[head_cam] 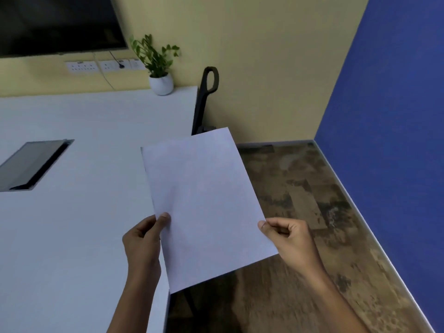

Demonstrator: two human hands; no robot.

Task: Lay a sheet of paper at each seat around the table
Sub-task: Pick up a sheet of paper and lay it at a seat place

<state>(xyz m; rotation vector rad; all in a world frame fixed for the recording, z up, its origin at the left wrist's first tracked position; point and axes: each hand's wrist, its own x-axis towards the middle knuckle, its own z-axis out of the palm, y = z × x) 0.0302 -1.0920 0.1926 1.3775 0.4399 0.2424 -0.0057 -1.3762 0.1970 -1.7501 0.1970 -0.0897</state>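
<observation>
2 hands (141,241) (288,239) pinch 1 sheet (206,203) over white table (72,236), wood floor (300,236) beside

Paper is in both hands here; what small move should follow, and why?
Probably swing the white sheet of paper left and lower it onto the white table. The left hand and right hand pinch its side edges, and about half of it hangs past the table edge, over the floor.

An office meeting room: a long white desk (72,224) with a cable hatch (31,164), wall screen (60,22), socket strip (105,66), potted plant (158,66).
</observation>
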